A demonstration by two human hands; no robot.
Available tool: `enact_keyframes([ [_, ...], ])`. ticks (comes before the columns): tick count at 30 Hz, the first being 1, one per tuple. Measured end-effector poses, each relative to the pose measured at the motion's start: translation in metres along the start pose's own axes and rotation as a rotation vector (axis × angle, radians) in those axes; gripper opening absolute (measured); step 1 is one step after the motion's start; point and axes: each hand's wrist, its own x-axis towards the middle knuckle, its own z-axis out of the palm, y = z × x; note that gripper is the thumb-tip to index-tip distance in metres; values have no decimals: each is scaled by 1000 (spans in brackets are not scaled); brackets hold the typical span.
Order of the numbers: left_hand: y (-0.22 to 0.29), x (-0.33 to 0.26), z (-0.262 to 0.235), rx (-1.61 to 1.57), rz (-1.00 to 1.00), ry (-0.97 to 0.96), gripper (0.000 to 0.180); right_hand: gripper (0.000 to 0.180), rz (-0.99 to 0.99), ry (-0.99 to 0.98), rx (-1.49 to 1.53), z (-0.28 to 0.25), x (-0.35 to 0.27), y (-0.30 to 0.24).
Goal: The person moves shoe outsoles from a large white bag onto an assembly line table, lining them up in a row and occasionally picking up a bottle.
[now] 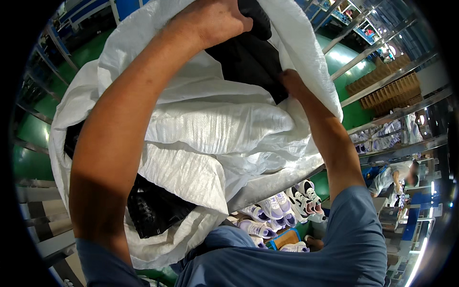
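A black bundle is held in the upper middle of the view, inside the gaping folds of a large white sack; its upper end is gripped by the left hand, whose fingers appear curled tightly around the dark material; its lower right edge is met by the right hand, though whether those fingers are clenched or merely pressed there cannot be told, as they are largely hidden; the bundle seems to be held at two separate places so that its length can be steadied and its loose shape controlled; the sack's folds are crossed by both forearms, presumably because its inside is reached only over the rim; a shiny black sheet is partly wrapped by the nearer folds; the sack is lying against a metal bar, by which its weight is probably borne; below the bar, shoes are set close together, perhaps to save space; farther right, cardboard dividers are stacked above the green floor, and a co-worker is seen bending.
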Motion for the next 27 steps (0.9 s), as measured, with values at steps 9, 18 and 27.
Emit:
enact_keyframes([
  [9,0,-4,12,-35,126,-20,56,31,155,145,-402,-55,-43,80],
  [18,20,-16,14,-47,64,-70,52,33,66,261,-275,-22,-5,63],
  [27,5,-10,21,-47,47,-119,55,35,5,301,-201,-17,40,48],
])
